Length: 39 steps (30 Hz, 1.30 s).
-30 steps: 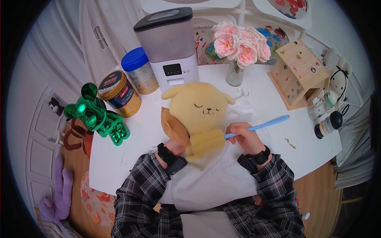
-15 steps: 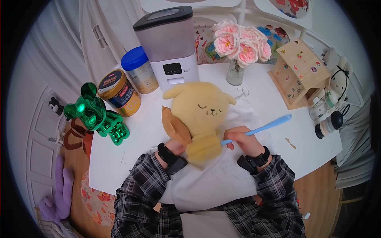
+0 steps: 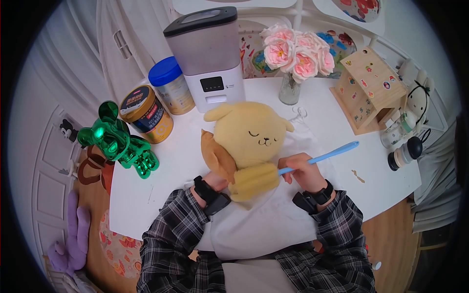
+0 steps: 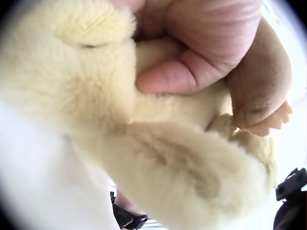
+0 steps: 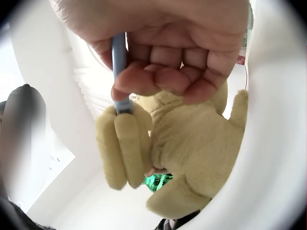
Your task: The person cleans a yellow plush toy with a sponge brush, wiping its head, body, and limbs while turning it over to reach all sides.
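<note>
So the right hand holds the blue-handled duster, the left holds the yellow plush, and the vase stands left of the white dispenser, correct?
The side is wrong: in the head view the vase stands right of the white dispenser. The right hand holds the duster and the left hand the yellow plush.

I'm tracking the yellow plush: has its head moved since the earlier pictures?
Yes, the plush's head has shifted slightly right against the white dispenser.

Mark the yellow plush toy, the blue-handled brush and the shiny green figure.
Yellow plush toy (image 3: 237,128): head view, on its head.
Blue-handled brush (image 3: 334,152): head view, on the handle.
Shiny green figure (image 3: 108,133): head view, on its head.
</note>
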Each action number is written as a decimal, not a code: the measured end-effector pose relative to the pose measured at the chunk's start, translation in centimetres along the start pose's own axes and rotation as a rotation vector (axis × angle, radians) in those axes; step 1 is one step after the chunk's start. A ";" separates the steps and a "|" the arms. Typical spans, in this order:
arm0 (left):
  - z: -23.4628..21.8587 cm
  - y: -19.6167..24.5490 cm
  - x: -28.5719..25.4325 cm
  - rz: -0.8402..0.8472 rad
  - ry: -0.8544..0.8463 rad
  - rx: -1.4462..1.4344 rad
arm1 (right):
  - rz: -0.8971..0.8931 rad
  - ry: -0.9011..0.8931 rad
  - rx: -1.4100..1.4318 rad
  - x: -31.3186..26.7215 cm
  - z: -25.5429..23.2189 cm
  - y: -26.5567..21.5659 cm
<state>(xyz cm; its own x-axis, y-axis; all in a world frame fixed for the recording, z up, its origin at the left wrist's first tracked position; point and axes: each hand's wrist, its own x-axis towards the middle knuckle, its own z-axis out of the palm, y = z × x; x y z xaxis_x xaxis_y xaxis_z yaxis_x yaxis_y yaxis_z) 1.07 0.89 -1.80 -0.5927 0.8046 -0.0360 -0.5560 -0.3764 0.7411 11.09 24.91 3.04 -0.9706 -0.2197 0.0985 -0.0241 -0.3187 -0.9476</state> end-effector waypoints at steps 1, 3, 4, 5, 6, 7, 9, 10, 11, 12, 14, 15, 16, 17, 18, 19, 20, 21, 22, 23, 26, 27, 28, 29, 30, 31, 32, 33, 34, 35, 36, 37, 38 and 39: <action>0.0 0.0 0.0 0.002 0.001 0.001 | -0.039 0.011 0.062 0.0 -0.1 0.2; 0.1 0.0 0.2 0.006 0.001 0.008 | -0.133 0.128 0.186 0.4 0.1 0.6; 0.2 -0.1 0.2 0.010 -0.001 0.010 | -0.180 0.185 0.248 0.5 0.2 0.7; 0.1 -0.1 0.2 0.010 0.000 0.012 | -0.139 0.191 0.185 0.6 0.3 0.6; 0.1 -0.1 0.2 0.011 0.001 0.013 | -0.097 0.198 0.123 0.6 0.5 0.4; 0.1 -0.1 0.3 0.011 0.001 0.014 | -0.056 0.205 0.062 0.5 0.6 0.2; 0.1 -0.2 0.3 0.012 0.002 0.015 | 0.034 0.063 -0.041 0.3 0.6 0.0; 0.0 0.0 0.3 0.013 0.003 0.022 | 0.079 -0.008 -0.091 0.2 0.6 0.0; 0.0 0.0 0.3 0.015 0.006 0.025 | 0.073 -0.031 -0.099 0.2 0.5 -0.1; 0.1 0.0 0.2 0.019 0.009 0.027 | 0.068 -0.053 -0.106 0.0 0.2 -0.2; 0.2 -0.1 0.2 0.027 0.018 0.030 | -0.011 0.011 0.021 0.1 0.1 0.0; 0.3 0.0 0.2 0.029 0.018 0.030 | -0.085 0.097 0.156 0.2 0.1 0.5; 0.3 -0.1 0.2 0.034 0.024 0.033 | -0.159 0.183 0.290 0.3 0.1 0.7; 0.3 -0.1 0.3 0.038 0.022 0.037 | -0.162 0.223 0.373 0.5 0.1 0.5; 0.3 -0.1 0.3 0.035 0.018 0.043 | -0.146 0.235 0.330 0.6 0.0 0.4; 0.5 -0.1 0.3 0.042 0.020 0.046 | -0.130 0.247 0.287 0.7 -0.1 0.3; 0.2 0.0 0.2 0.027 -0.004 0.063 | -0.114 0.261 0.244 0.7 -0.2 0.3; 0.0 0.1 0.1 0.013 -0.029 0.081 | -0.081 0.215 0.190 0.7 -0.2 0.4; -0.4 0.1 0.1 -0.002 -0.053 0.099 | -0.048 0.169 0.136 0.6 -0.3 0.5; -0.8 0.0 0.2 -0.032 -0.047 0.052 | -0.015 0.122 0.081 0.6 -0.4 0.6; -1.4 -0.1 0.3 -0.077 -0.036 -0.018 | 0.109 0.069 -0.038 0.2 0.6 -0.2; -1.3 -0.2 0.2 -0.062 -0.038 0.003 | 0.062 0.055 0.012 0.1 0.4 -0.1; -1.2 -0.2 0.1 -0.047 -0.041 0.025 | 0.016 0.040 0.063 0.0 0.0 0.0; -1.1 -0.2 0.0 -0.032 -0.044 0.046 | -0.031 0.025 0.113 0.0 -0.3 0.1; -1.0 -0.3 -0.1 -0.016 -0.046 0.067 | -0.093 0.093 0.193 0.1 -0.3 0.2; -1.0 -0.3 -0.1 0.001 -0.049 0.088 | -0.155 0.160 0.274 0.3 -0.2 0.3; -1.0 -0.3 -0.1 0.004 -0.053 0.087 | -0.216 0.227 0.354 0.6 -0.2 0.3; -1.1 -0.3 -0.1 0.007 -0.056 0.085 | -0.206 0.207 0.294 0.7 -0.8 0.4; -1.2 -0.3 0.0 0.009 -0.060 0.084 | -0.174 0.204 0.228 0.7 -0.8 0.5; -1.4 -0.4 0.0 -0.011 -0.048 0.061 | -0.142 0.202 0.161 0.7 -0.7 0.6; -1.6 -0.4 0.0 -0.032 -0.037 0.038 | -0.110 0.200 0.094 0.7 -0.5 0.5; -1.6 -0.4 0.1 -0.052 -0.026 0.016 | -0.043 0.171 0.054 0.6 -0.2 0.3; -1.6 -0.3 0.1 -0.065 -0.033 -0.020 | 0.024 0.141 0.015 0.4 0.2 -0.2; -1.4 -0.1 0.1 -0.078 -0.040 -0.056 | 0.092 0.110 -0.025 0.4 0.4 -0.4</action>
<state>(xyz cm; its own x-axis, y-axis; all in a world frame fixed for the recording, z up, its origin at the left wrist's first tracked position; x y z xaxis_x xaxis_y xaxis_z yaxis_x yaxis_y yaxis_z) 0.23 0.40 -2.80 -0.5236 0.8495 -0.0643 -0.6318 -0.3365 0.6983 10.85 24.59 3.59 -0.9894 -0.1436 -0.0215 0.0613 -0.2787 -0.9584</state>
